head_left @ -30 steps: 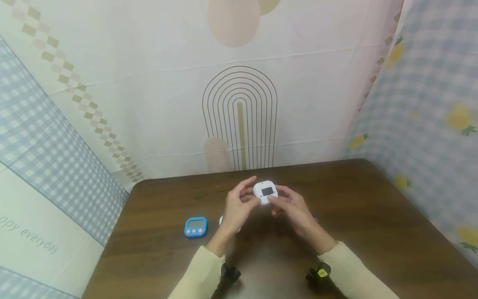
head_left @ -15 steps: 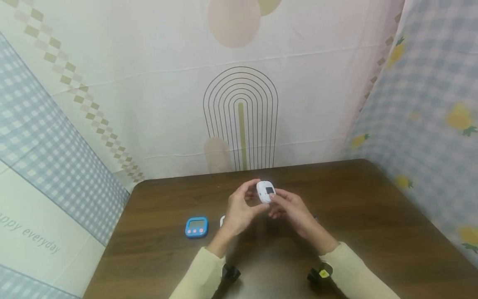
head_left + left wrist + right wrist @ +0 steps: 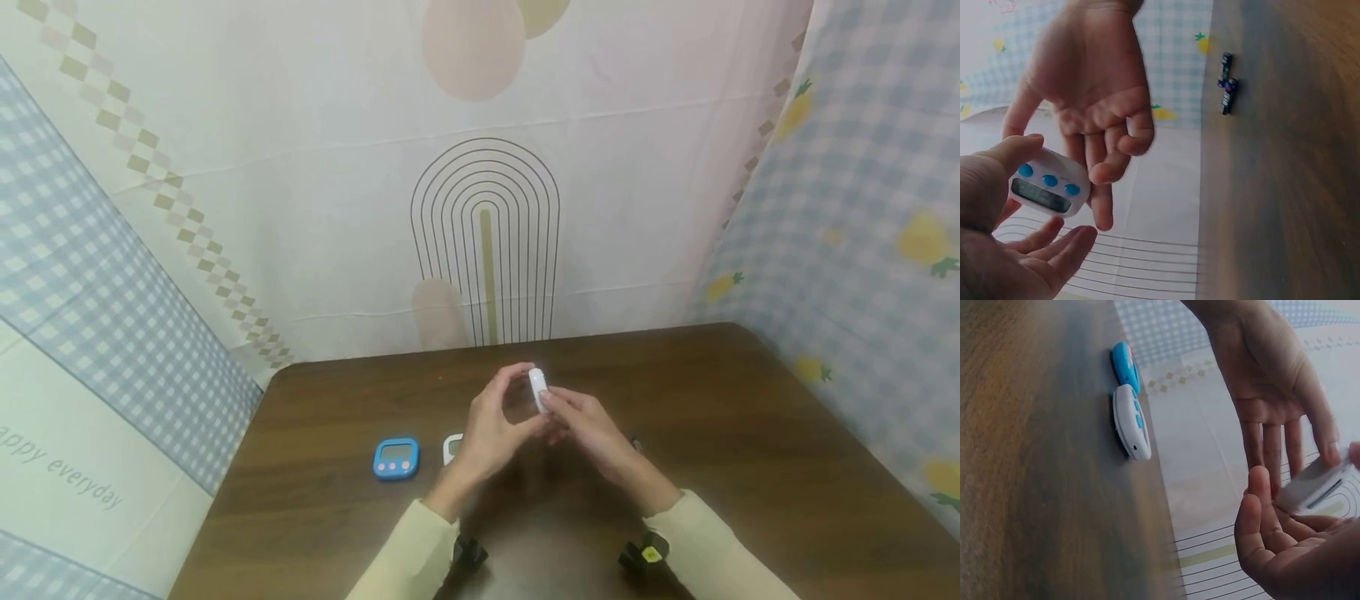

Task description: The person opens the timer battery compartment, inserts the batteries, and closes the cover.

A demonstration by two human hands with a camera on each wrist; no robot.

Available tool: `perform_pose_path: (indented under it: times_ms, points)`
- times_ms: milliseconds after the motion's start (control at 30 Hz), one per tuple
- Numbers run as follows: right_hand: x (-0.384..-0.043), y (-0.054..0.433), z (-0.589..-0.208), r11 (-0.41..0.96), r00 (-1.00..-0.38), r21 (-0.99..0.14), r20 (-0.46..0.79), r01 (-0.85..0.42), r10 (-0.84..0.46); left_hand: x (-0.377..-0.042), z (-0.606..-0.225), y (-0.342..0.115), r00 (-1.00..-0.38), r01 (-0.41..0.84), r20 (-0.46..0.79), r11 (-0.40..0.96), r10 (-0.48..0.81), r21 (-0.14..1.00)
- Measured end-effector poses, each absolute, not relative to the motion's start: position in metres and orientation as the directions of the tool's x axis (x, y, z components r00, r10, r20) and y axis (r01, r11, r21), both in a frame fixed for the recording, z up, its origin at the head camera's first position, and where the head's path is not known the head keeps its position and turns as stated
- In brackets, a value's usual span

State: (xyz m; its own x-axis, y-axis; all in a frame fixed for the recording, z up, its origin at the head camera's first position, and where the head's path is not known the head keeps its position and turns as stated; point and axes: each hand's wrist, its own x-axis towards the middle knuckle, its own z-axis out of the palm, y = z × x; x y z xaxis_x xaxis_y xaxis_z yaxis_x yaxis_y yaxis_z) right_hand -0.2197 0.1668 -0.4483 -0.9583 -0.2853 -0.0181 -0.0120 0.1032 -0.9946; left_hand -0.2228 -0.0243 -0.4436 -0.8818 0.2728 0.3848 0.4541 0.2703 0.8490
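Observation:
Above the table, both hands hold a white digital timer, turned edge-on to the head view. In the left wrist view, the timer shows a dark display and three blue buttons. My left hand spans it, its index fingertip at the upper end and its thumb near the lower end. My right hand pinches its lower part, thumb on the near side. The right wrist view shows a blurred side of the timer with a dark strip.
On the wooden table lies a blue timer with pink buttons. A second white timer sits beside it, partly hidden by the left hand. Two small dark batteries lie right of the right hand. Patterned cloths hang around the table.
The held timer has turned from showing its display to showing its narrow edge. The left hand has moved slightly right and spread round it; more of the white timer on the table shows.

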Motion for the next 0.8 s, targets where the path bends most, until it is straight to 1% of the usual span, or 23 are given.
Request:
perform_pose_path:
  times_ms: [100, 267, 367, 600, 800]
  points:
    - [-0.219, 0.168, -0.447, 0.136, -0.965, -0.991, -0.022, -0.014, -0.261, -0.224, -0.446, -0.023, -0.891, 0.432, 0.368, 0.245, 0.266, 0.868]
    - [-0.220, 0.171, -0.446, 0.184, -0.974, -0.983, -0.023, -0.020, -0.226, -0.225, -0.448, -0.022, -0.913, 0.392, 0.334, 0.276, 0.235, 0.878]
    - [-0.221, 0.173, -0.446, 0.193, -0.980, -0.981, -0.018, -0.022, -0.199, -0.225, -0.448, -0.022, -0.919, 0.382, 0.319, 0.312, 0.232, 0.870]
    - [-0.224, 0.176, -0.446, 0.155, -0.982, -0.986, 0.034, -0.064, -0.188, -0.223, -0.446, -0.022, -0.934, 0.347, 0.271, 0.411, 0.234, 0.843]
    - [-0.225, 0.179, -0.446, 0.200, -0.981, -0.973, 0.080, -0.116, -0.178, -0.224, -0.450, -0.023, -0.935, 0.353, 0.269, 0.528, 0.231, 0.772]
